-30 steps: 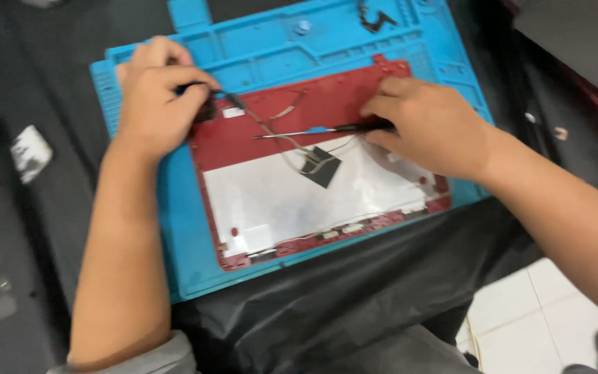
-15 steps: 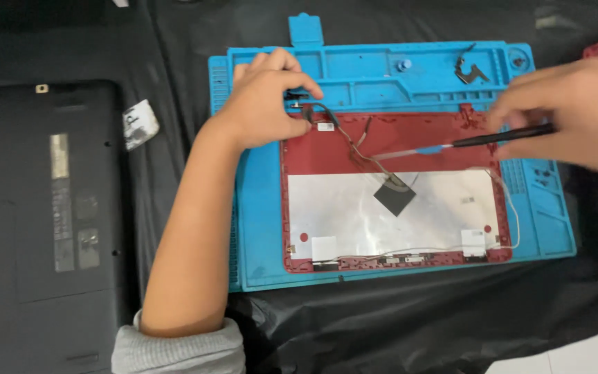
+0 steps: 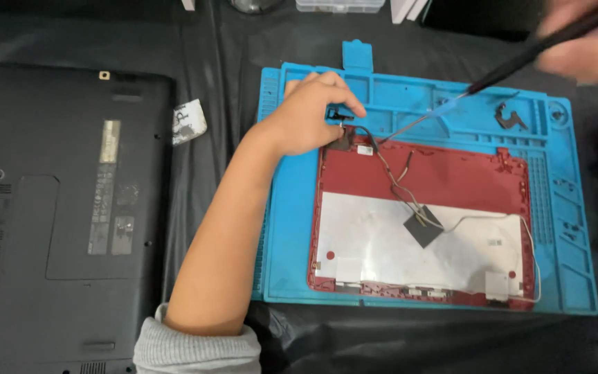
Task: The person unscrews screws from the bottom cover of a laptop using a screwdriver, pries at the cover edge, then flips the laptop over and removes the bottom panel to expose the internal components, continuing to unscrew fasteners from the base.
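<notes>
Head view: your left hand (image 3: 309,114) pins the red lid's (image 3: 451,176) top-left corner on the blue mat (image 3: 285,228), fingers curled and pinching a small black part (image 3: 339,115) there. Your right hand (image 3: 586,48), a second ago resting on the lid, has lifted to the far right, fingers closed around a black-handled tool (image 3: 520,59) whose tip now clears the wires (image 3: 399,183).

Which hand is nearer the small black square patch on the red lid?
Left. The left hand rests at the lid's top-left corner, up-left of the black patch; the right hand is raised far off, top right, holding a tool.
</notes>
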